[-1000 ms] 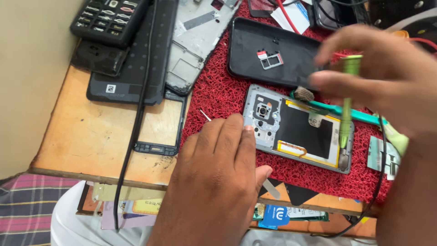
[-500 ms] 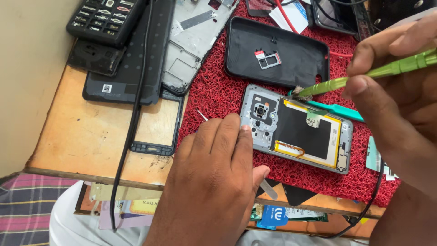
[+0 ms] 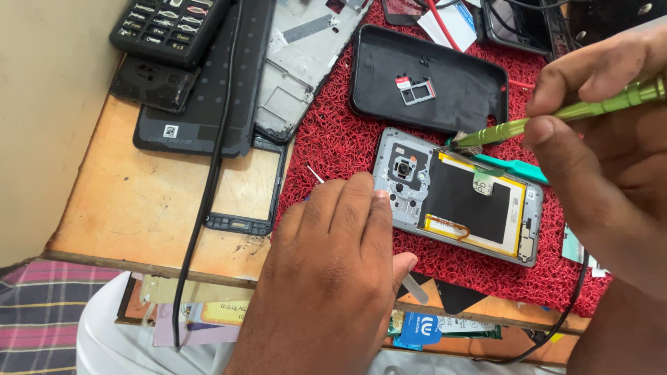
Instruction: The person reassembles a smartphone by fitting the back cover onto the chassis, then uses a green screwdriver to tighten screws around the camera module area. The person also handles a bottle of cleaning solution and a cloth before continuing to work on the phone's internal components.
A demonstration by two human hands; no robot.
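An opened grey phone [image 3: 458, 198] with its back off lies on a red mat [image 3: 340, 139], showing a black battery and a camera module. My left hand [image 3: 333, 278] rests flat on the mat, fingertips touching the phone's left edge. My right hand [image 3: 604, 146] grips a green screwdriver-like tool [image 3: 556, 114], held nearly level, its tip at the phone's top edge. A teal plastic tool [image 3: 511, 167] lies beside that edge.
A black phone back cover [image 3: 445, 104] holding a small card tray [image 3: 415, 89] lies behind the phone. To the left sit a keypad phone [image 3: 167, 28], black phone panels, a metal frame [image 3: 299, 62] and a black cable [image 3: 208, 173] on the wooden bench [image 3: 132, 208].
My right hand swung the green tool from upright to nearly level and brought its tip to the phone's top edge. My left hand stayed on the phone's left edge.
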